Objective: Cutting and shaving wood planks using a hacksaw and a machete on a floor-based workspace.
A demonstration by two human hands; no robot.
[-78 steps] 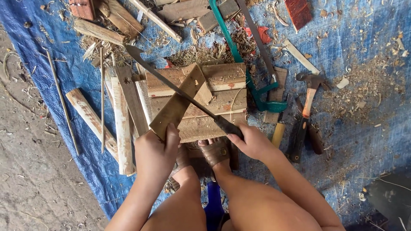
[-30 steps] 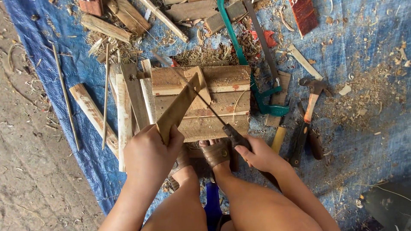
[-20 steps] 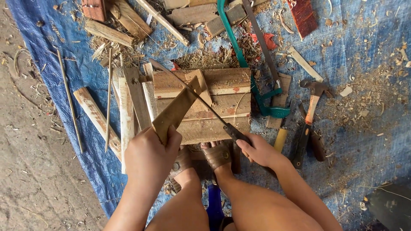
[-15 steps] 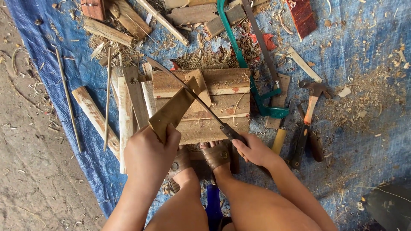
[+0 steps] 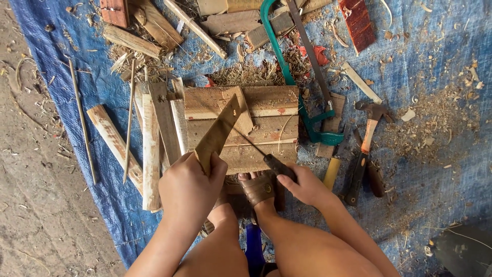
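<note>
While the left hand (image 5: pixel 189 187) was clenched around the near end of a flat, tapering strip of brown wood (image 5: pixel 219 132), that strip stood tilted on a block of stacked pale planks (image 5: pixel 251 128) at the middle of the blue tarpaulin (image 5: pixel 435 66). The right hand (image 5: pixel 306 184) was wrapped tight about the dark handle of a thin-bladed knife (image 5: pixel 274 164), whose blade ran up-left to the strip's edge. Against half a second before, the blade sat lower along the strip, and its tip no longer reached out past the wood's far side; the strip and the left hand's hold looked unchanged. A foot in a brown strapped sandal (image 5: pixel 259 189) pressed at the block's near edge. Left of the block lay several long pale wooden slats (image 5: pixel 151 149). To the right lay a green-framed hacksaw (image 5: pixel 294 77), then a claw hammer with an orange and black handle (image 5: pixel 365 149). A dark red piece of board (image 5: pixel 357 23) lay near the top, amid shavings. No packages or labels showed.
</note>
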